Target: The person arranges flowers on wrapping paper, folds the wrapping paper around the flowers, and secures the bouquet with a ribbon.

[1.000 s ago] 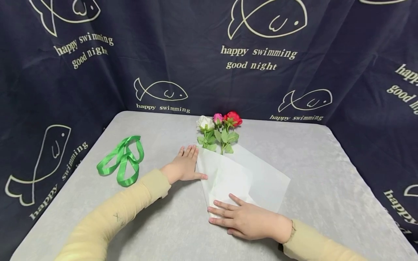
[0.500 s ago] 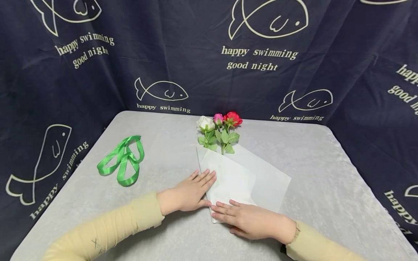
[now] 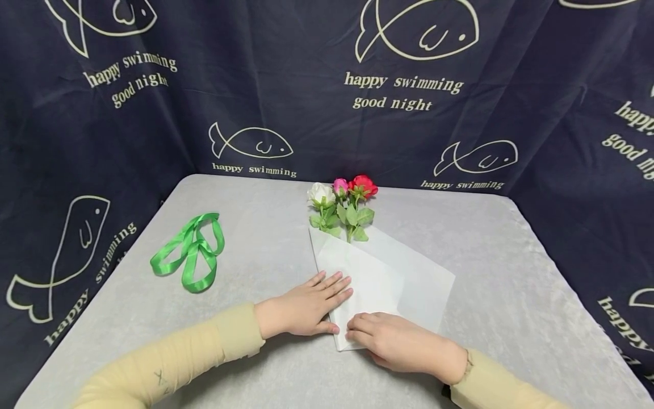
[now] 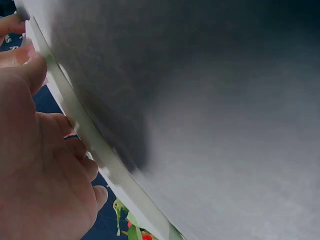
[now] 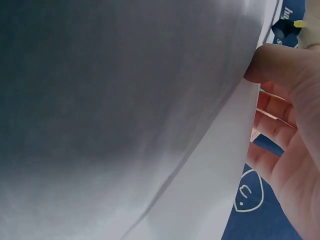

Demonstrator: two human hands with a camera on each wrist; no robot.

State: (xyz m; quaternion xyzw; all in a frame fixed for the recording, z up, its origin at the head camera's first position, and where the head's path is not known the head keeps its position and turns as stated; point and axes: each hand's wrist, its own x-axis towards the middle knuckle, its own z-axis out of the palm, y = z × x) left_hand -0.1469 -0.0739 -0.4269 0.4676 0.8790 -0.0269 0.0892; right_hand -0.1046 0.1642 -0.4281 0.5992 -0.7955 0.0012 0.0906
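White wrapping paper [image 3: 368, 270] lies folded over the stems of a white rose [image 3: 321, 193], a pink rose [image 3: 340, 186] and a red rose [image 3: 364, 186]. The blooms and green leaves stick out at its top; the lower stems are hidden under the paper. Across the folded left edge my left hand [image 3: 309, 305] presses flat, fingers straight and spread. Close beside it, at the bottom of the wrap, my right hand [image 3: 393, 341] has its fingers bent and drawn together, gripping the paper. The right wrist view shows its thumb [image 5: 265, 65] at the paper's edge.
A looped green ribbon [image 3: 191, 253] lies left of the paper on the grey cloth-covered table [image 3: 245, 227]. Behind and at both sides hangs a dark blue curtain [image 3: 317, 130] with fish prints.
My left hand has moved down from the paper's upper left corner, then slightly right onto the fold. My right hand's spread fingers have bent and come together at the bottom.
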